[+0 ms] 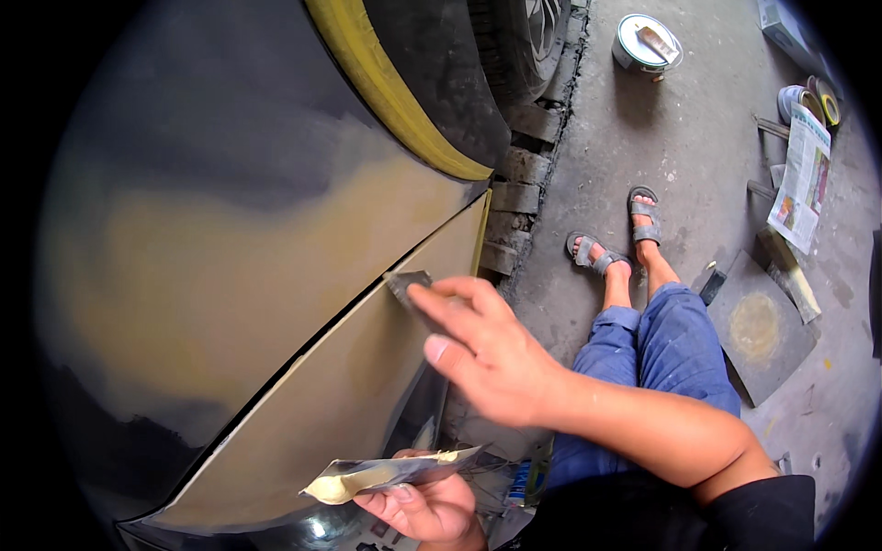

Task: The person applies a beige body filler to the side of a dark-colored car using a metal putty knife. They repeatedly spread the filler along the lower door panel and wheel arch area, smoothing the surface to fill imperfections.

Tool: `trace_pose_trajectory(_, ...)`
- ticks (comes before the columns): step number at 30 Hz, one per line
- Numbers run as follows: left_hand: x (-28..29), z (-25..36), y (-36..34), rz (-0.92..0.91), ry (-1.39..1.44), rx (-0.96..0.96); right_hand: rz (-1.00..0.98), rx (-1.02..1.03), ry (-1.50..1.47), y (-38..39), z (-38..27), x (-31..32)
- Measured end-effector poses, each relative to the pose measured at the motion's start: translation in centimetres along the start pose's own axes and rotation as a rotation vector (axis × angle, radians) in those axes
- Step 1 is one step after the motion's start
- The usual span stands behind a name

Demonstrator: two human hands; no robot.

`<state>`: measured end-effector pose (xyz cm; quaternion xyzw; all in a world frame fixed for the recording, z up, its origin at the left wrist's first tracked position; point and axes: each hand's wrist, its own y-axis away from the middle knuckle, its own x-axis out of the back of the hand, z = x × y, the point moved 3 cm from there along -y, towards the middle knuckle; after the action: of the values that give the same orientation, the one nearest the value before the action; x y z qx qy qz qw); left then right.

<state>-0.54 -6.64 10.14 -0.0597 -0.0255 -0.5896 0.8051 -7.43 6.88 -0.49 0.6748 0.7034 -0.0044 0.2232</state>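
Spreader (401, 284), a thin dark blade, sits at the tan panel (299, 418), just beside the dark seam; its exposed corner points left and slightly far, while the fingers hide its long axis. On it, the right hand (496, 354) lays an extended index finger, with the thumb apart on the near side; the other fingers are blurred. Nearer, the left hand (427, 510) pinches a flat plate (397, 472) lying left to right, cream paste (331, 488) at its left end.

the grey floor (588, 151) bears a bucket (634, 50) and two sandals (647, 210).
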Motion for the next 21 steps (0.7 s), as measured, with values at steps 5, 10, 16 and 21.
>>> trace_pose_trajectory(5,-0.2,0.3,-0.5,0.008,0.005,-0.006,-0.109,0.134,-0.009,1.5,-1.5,0.8)
trace_pose_trajectory(10,-1.3,-0.4,-0.5,0.055,0.013,0.050,-0.533,0.299,-0.402,3.5,-2.3,4.7)
trace_pose_trajectory(16,-2.7,-0.5,-1.5,-0.015,-0.040,0.001,-0.285,0.271,0.183,3.7,0.6,7.1)
trace_pose_trajectory(21,-3.5,-0.6,-1.3,-0.046,-0.072,0.033,-0.115,0.322,0.403,4.0,-0.7,7.3)
